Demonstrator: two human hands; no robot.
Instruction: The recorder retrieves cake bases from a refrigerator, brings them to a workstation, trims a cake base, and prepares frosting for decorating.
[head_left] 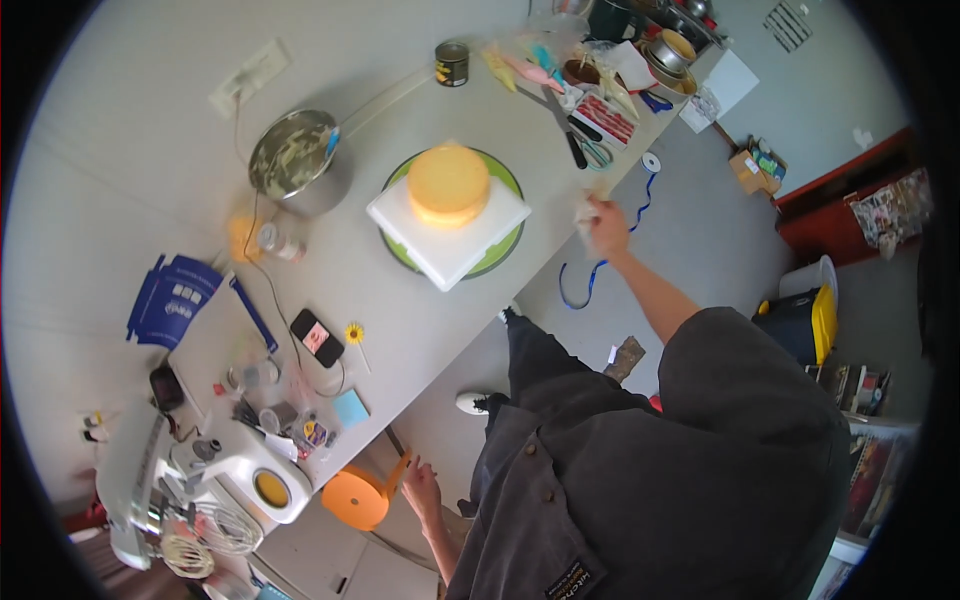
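Note:
My right hand [609, 229] is closed round a crumpled whitish tissue or cloth [584, 222], slightly blurred, just off the table's front edge. Low beside the table hangs my left hand [421, 487], fingers loosely apart and holding nothing I can see. It is close to an orange round-seated chair or stool [356, 500]; whether they touch, I cannot tell. On the table, a round yellow sponge cake [448, 184] sits on a white square board [447, 265]. Beneath the board is a green round stand [510, 243].
A metal bowl [300, 165] with pale residue stands left of the cake. A knife [565, 125], scissors [597, 153] and piping bags [535, 70] lie at the far right. Nearer left are a phone [317, 338] and a stand mixer [250, 470]. Blue ribbon [590, 290] trails below the table edge.

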